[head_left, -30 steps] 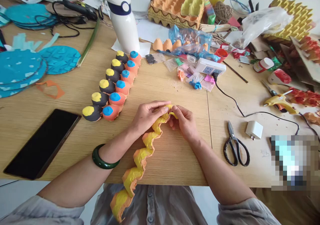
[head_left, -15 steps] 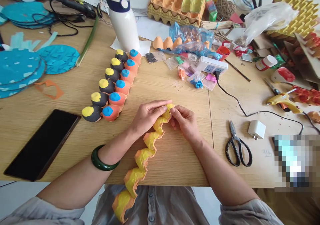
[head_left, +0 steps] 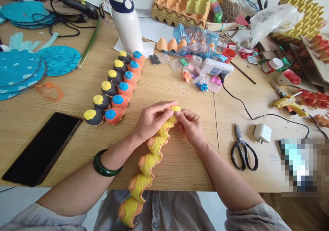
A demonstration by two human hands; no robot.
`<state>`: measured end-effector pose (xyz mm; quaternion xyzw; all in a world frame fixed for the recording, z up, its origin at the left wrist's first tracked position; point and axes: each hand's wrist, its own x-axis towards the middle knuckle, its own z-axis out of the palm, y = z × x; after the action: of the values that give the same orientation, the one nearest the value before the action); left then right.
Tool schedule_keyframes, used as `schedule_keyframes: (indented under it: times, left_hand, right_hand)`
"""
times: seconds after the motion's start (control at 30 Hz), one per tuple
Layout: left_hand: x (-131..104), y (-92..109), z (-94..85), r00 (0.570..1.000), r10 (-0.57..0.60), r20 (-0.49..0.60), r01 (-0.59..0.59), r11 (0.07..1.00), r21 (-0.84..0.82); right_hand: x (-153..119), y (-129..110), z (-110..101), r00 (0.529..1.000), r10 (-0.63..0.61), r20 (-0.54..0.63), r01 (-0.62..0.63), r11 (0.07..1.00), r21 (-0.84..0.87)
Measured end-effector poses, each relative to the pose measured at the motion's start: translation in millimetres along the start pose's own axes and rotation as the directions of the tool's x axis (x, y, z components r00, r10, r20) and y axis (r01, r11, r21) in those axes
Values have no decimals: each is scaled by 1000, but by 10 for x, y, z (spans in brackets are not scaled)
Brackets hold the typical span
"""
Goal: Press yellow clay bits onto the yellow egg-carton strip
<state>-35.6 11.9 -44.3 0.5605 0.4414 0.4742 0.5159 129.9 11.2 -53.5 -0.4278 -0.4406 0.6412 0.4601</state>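
Observation:
A wavy orange egg-carton strip [head_left: 147, 164] covered with yellow clay runs from the middle of the table down past its front edge, over my lap. My left hand [head_left: 151, 119] grips its far end from the left, thumb on the yellow clay. From the right, my right hand [head_left: 191, 123] pinches the same end between thumb and fingers. Left of my hands lie a row of black cups with yellow tops [head_left: 109, 88] and, touching it, a row of orange cups with blue tops [head_left: 123, 88].
A black phone [head_left: 42, 149] lies at the left, black-handled scissors [head_left: 244, 149] and a white charger [head_left: 262, 133] at the right. Behind are a white bottle [head_left: 125, 22], a power strip [head_left: 218, 66] with its cable, and egg trays [head_left: 180, 5]. A yellow glue gun [head_left: 290, 105] sits far right.
The strip has turned slightly, its near end shifting a little right and showing more of its yellow side. Both hands stay at the far end with little movement.

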Motion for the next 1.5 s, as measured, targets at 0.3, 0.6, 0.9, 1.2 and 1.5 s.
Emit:
schedule_keyframes:
  times: [0.3, 0.6, 0.9, 1.2, 1.5]
  left_hand:
    - [30, 2, -29, 984, -172, 40, 176, 965, -192]
    - [26, -6, -41, 991, -106, 79, 115, 986, -117]
    - [31, 14, -50, 972, -199, 122, 215, 966, -141]
    - [91, 16, -111, 858, -410, 309, 509, 757, -409]
    - [189, -29, -227, 857, -456, 239, 511, 697, -503]
  right_hand:
    - [10, 36, -34, 998, 54, -17, -53, 997, 51]
    - [40, -65, -53, 983, 184, -2, -179, 957, 229]
    - [41, -75, -59, 969, 245, 11, -242, 947, 211]
    - [88, -94, -137, 977, 213, -2, -209, 959, 189]
    - [104, -81, -186, 987, 57, -152, -52, 998, 40]
